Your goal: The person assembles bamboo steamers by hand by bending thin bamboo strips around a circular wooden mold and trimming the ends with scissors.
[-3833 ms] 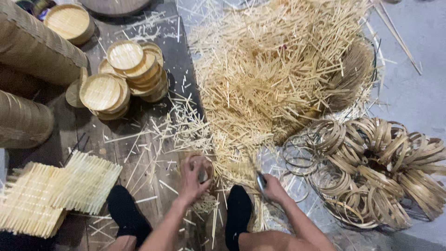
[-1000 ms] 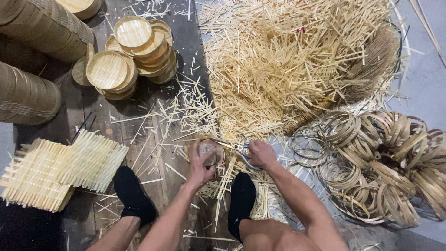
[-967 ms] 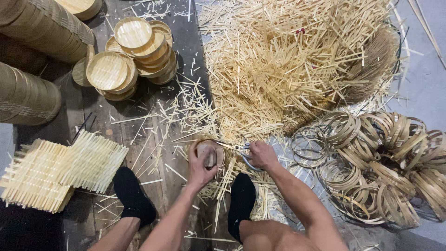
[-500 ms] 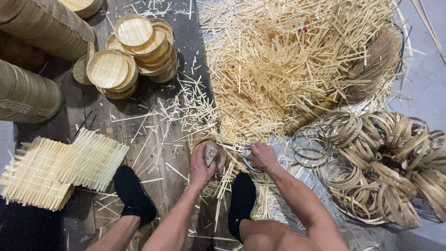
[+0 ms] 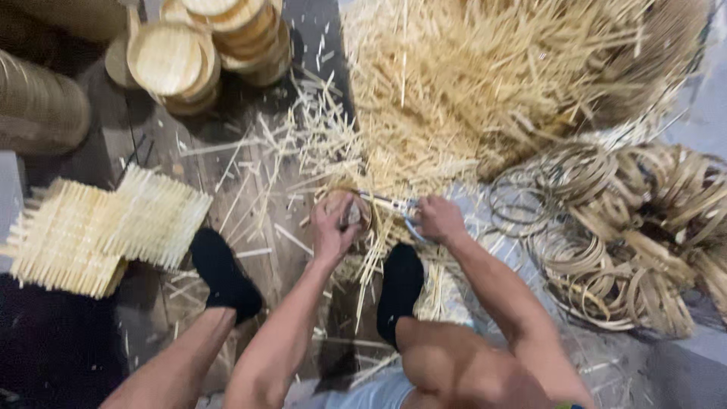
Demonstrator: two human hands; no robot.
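Both hands meet low at centre: my left hand (image 5: pixel 335 227) grips the small round bamboo piece (image 5: pixel 350 212), my right hand (image 5: pixel 439 220) closes on scissors (image 5: pixel 394 204), blades now reaching toward its rim from three o'clock. A moment ago they stood apart, so trimming looks underway. Bamboo hoops (image 5: pixel 606 227) lie at three o'clock.

Bamboo strips (image 5: pixel 485 83) block ahead; bare floor (image 5: pixel 250 159) lies leftward.
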